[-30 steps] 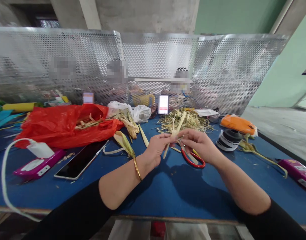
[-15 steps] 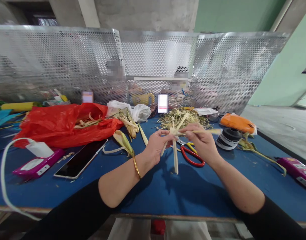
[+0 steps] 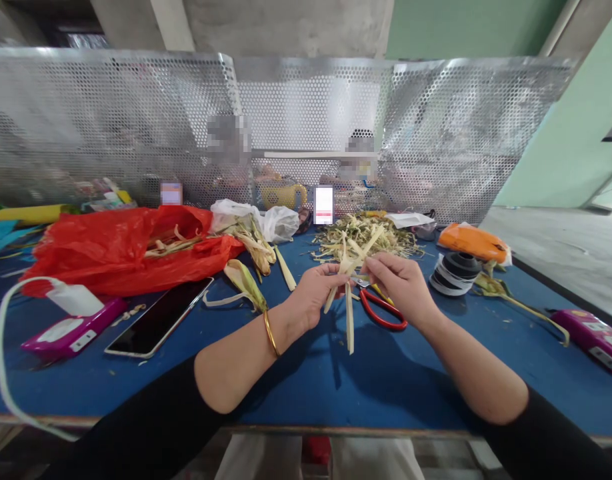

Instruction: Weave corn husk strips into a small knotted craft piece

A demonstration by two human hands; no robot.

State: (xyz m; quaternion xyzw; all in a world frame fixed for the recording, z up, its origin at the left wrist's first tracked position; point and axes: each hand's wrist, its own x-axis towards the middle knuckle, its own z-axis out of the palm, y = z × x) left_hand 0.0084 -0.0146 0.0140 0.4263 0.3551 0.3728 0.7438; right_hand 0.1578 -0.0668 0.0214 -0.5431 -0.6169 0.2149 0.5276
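My left hand (image 3: 320, 293) pinches crossed strips of pale corn husk (image 3: 350, 327) between thumb and fingers. Some strips fan upward from the crossing and others hang below it. Close on the right, my right hand (image 3: 399, 280) is closed, thumb against fingers, at a husk strip of the same bundle; its fingertips partly hide that strip. Red-handled scissors (image 3: 386, 313) lie on the blue table under and between the hands, their blades partly covered. Behind the hands is a heap of shredded husk (image 3: 331, 243).
A red plastic bag (image 3: 111, 240) with husks lies left, near a dark phone (image 3: 159, 320) and a purple power strip (image 3: 76, 327). To the right are a black-and-white spool (image 3: 455, 273), an orange packet (image 3: 473, 243) and another purple power strip (image 3: 593, 340). A perforated metal screen (image 3: 311, 107) stands behind.
The husk strip that stuck out to the right past my right hand no longer shows there. My right hand has turned slightly, its fingertips still by the bundle. My left hand keeps its pinch.
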